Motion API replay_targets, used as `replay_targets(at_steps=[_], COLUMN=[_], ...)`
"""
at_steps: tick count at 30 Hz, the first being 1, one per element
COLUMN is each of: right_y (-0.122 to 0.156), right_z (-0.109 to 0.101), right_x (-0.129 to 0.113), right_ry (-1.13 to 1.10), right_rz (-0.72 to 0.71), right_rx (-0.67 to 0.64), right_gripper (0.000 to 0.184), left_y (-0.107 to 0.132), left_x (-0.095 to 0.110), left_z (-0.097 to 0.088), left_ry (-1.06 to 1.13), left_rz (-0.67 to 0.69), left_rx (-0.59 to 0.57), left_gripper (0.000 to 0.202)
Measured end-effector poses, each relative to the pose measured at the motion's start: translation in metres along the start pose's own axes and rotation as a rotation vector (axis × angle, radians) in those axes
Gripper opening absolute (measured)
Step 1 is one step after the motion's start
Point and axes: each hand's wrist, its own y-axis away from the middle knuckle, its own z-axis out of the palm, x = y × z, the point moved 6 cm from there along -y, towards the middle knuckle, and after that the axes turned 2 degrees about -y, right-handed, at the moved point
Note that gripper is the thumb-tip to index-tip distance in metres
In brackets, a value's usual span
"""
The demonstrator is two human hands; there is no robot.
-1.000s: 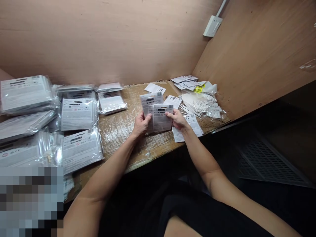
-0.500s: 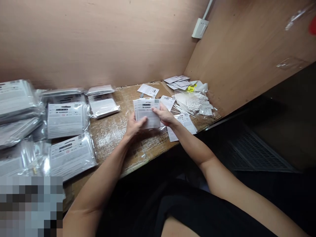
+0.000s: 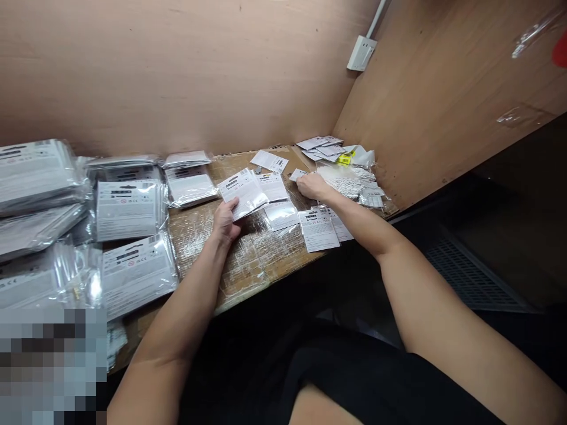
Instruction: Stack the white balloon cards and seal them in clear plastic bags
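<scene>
My left hand (image 3: 227, 221) grips a small fanned stack of white printed cards (image 3: 243, 195), thumb on the front face and fingers behind. To its right, my right hand (image 3: 313, 186) is low over the table with fingers bent and pressed together on a white printed card (image 3: 297, 173), which they partly cover. Between the hands lie loose cards, one at the back (image 3: 272, 186) and one nearer (image 3: 282, 215). Another card (image 3: 319, 230) rests at the table's front edge, overlapping a card under my right forearm.
Plastic-wrapped packs of cards (image 3: 128, 209) fill the left side. Beyond my right hand is a pile of thin white sticks (image 3: 349, 180) in clear plastic, with stacked cards (image 3: 321, 147) behind. Wooden panels (image 3: 177, 77) enclose the back and right; a socket box (image 3: 362, 53) hangs in the corner.
Both hands were on the card stack. My right hand has let go and moved right to a loose card, while my left has shifted slightly left, tilting the stack.
</scene>
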Motion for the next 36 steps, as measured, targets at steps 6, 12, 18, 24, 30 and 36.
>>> replay_targets(at_steps=[6,12,18,24,30,36], right_y=[0.055,0.144,0.142,0.169,0.220,0.216], right_z=[-0.059,0.012,0.016,0.023,-0.003,-0.026], right_x=[-0.055,-0.169,-0.167,-0.131,-0.002,0.128], right_ry=[-0.054,0.237,0.105,-0.738,-0.684,-0.342], right_rz=[-0.210,-0.673,-0.652,-0.147,0.252,0.722], right_rx=[0.482,0.272,0.271,0.518,0.608,0.162], right_gripper=[0.048,0.051,0.044,0.045,0.057,0.063], left_y=[0.011,0.040,0.060,0.083,0.099,0.137], left_x=[-0.001,-0.014,0.003,-0.012,-0.039,-0.073], left_z=[0.009,0.034,0.052,0.065,0.063,0.084], left_ry=[0.033,0.125,0.243,0.188,-0.186,-0.392], left_rz=[0.108,0.087,-0.021,-0.073,-0.353,-0.492], left_rx=[0.055,-0.034,-0.299,-0.375,-0.412,-0.643], left_gripper=[0.032,0.027,0.029,0.051,0.042,0.051])
